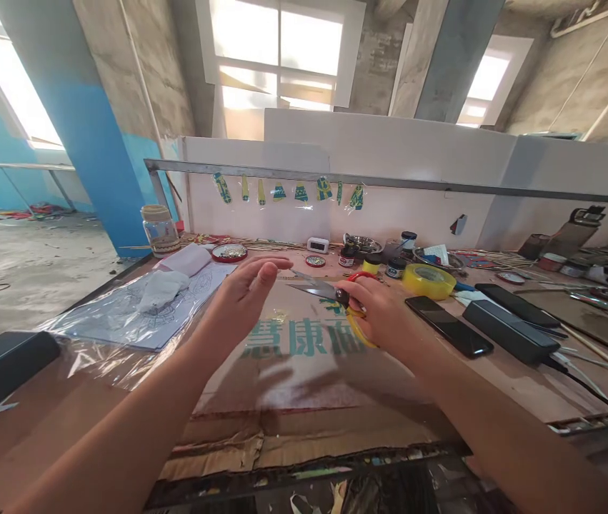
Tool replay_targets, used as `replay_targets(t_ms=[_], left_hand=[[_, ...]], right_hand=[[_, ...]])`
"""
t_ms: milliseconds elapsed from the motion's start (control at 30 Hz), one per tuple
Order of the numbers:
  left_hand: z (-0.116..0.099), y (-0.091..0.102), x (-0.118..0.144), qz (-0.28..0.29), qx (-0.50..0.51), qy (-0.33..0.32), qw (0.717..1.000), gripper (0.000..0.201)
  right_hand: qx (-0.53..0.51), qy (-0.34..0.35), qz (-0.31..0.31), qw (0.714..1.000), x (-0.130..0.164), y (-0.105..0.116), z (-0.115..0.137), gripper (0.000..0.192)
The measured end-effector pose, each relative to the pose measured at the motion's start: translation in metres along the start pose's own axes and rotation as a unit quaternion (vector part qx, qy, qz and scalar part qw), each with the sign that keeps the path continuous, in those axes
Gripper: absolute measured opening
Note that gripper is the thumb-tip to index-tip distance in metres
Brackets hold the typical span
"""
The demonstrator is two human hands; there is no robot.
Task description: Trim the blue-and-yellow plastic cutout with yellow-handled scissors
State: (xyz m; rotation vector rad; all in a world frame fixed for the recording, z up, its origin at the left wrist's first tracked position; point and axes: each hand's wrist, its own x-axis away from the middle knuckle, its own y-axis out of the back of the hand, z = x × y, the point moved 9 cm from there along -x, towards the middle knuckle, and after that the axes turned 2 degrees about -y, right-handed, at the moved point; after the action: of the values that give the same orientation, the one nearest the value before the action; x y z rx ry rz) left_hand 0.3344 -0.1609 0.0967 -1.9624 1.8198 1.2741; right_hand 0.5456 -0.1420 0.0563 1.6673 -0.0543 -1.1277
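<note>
My right hand point(376, 307) grips a pair of scissors point(314, 287) with red and yellow handles. Their blades are parted and point left, towards my left hand point(250, 293). That hand hovers over the board with its fingers stretched out, and I see nothing held in it. Beneath both hands lies a cardboard sheet point(282, 392) printed with large green characters point(301, 339). A small teal patterned scrap point(331, 307) shows beside the scissors, partly hidden by my right hand. A little yellowish bit point(278, 315) lies on the sheet below my left fingers.
Clear plastic film point(116, 357) covers drawn paper point(196, 293) at left, near a glass jar point(160, 230). At right are yellow tape point(429, 281), a phone point(448, 326) and a black power bank point(510, 330) with cables. Teal-yellow cutouts point(301, 191) hang from a metal rail point(400, 181).
</note>
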Motion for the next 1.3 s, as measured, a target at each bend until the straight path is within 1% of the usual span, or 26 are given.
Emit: replay_targets(t_ms=[100,200,300,400,567,800,933,1000,1033,1100,1167,1200,1233,1267,1300], left_hand=[[-0.007,0.001,-0.001,0.025,-0.033,-0.016,0.999,0.044],[-0.010,-0.002,0.000,0.036,-0.114,-0.044,0.992,0.038],[-0.016,-0.010,0.004,0.050,-0.210,-0.114,0.970,0.032],[-0.017,-0.017,0.007,0.063,-0.274,-0.161,0.946,0.019],[-0.016,-0.024,0.010,0.073,-0.303,-0.188,0.932,0.014],[-0.015,-0.029,0.012,0.090,-0.298,-0.194,0.930,0.011],[-0.014,-0.033,0.010,0.101,-0.284,-0.168,0.938,0.014],[-0.014,-0.031,0.008,0.098,-0.271,-0.149,0.946,0.017],[-0.014,-0.028,0.006,0.090,-0.259,-0.140,0.951,0.018],[-0.008,-0.016,0.000,0.056,-0.230,-0.107,0.966,0.019],[0.012,-0.002,-0.005,0.024,-0.209,-0.046,0.977,0.020],[0.027,0.002,-0.007,0.027,-0.211,-0.004,0.977,0.021],[0.045,0.000,-0.008,0.051,-0.219,0.037,0.974,0.023],[0.064,-0.008,-0.005,0.107,-0.229,0.079,0.964,0.023],[0.083,-0.019,0.000,0.168,-0.246,0.113,0.948,0.023]], right_hand=[[0.058,0.013,0.006,0.998,0.000,-0.002,-0.008,0.047],[0.112,0.019,0.031,0.993,0.000,-0.005,-0.003,0.049],[0.147,0.032,0.071,0.986,0.000,-0.007,0.009,0.049],[0.156,0.039,0.083,0.984,-0.001,-0.007,0.017,0.049],[0.164,0.047,0.078,0.982,-0.001,-0.008,0.020,0.044],[0.160,0.047,0.097,0.981,-0.001,-0.010,0.023,0.040],[0.160,0.051,0.099,0.981,-0.002,-0.009,0.026,0.040],[0.158,0.054,0.097,0.981,-0.002,-0.010,0.025,0.041],[0.157,0.055,0.096,0.981,-0.002,-0.011,0.024,0.041],[0.156,0.052,0.090,0.982,-0.001,-0.014,0.017,0.042],[0.147,0.033,0.069,0.986,-0.001,-0.014,0.004,0.044],[0.136,0.021,0.052,0.989,-0.001,-0.013,-0.003,0.046],[0.119,0.005,0.027,0.992,-0.001,-0.010,-0.011,0.048],[0.100,-0.008,0.000,0.995,-0.001,-0.006,-0.017,0.049],[0.080,-0.020,-0.027,0.996,-0.002,-0.002,-0.021,0.049]])
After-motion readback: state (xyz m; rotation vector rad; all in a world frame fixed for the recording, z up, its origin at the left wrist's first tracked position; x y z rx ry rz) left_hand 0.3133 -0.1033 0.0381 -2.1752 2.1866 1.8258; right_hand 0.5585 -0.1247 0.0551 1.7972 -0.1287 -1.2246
